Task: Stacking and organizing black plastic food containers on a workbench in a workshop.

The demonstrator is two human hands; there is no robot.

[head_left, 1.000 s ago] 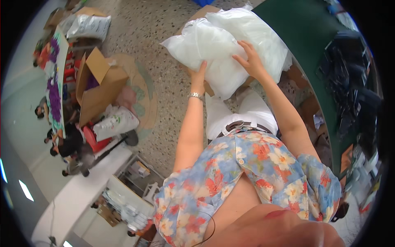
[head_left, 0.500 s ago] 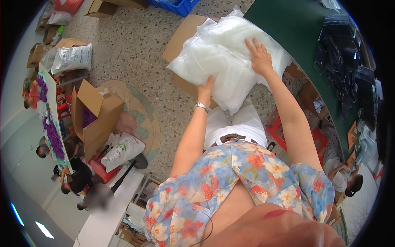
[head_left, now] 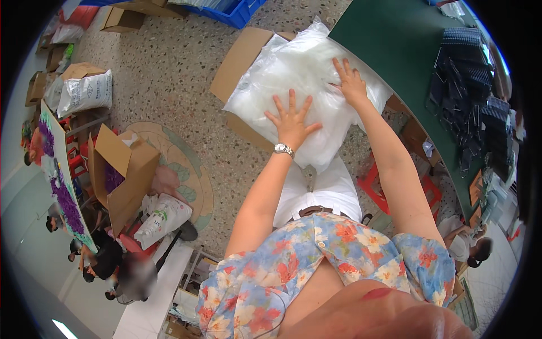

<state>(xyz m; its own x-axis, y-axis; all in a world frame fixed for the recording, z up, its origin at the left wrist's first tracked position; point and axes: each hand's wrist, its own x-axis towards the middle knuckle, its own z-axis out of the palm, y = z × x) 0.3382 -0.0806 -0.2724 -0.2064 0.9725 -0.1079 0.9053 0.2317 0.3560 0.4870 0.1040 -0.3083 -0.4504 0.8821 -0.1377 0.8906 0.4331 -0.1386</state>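
A large heap of clear plastic bags (head_left: 316, 85) bulges over an open cardboard box (head_left: 240, 59) in front of me. What the bags hold looks white, but I cannot make it out. My left hand (head_left: 292, 121) lies spread on the near part of the heap, a metal watch on its wrist. Farther right, my right hand (head_left: 351, 85) rests on the bags with its fingers apart. The heap hides most of the box; flaps show at its left side.
A green-topped table (head_left: 389, 34) with dark, stacked pieces (head_left: 460, 90) curves along the right. A red stool (head_left: 375, 183) stands below it. At left are an open carton (head_left: 127, 181), white sacks (head_left: 84, 93) and several people around a table with purple pieces (head_left: 68, 203). A blue crate (head_left: 240, 14) sits ahead.
My left hand has moved from the heap's near edge onto its top, fingers now spread. The right hand stays on the bags. The heap looks flatter and lies more over the box.
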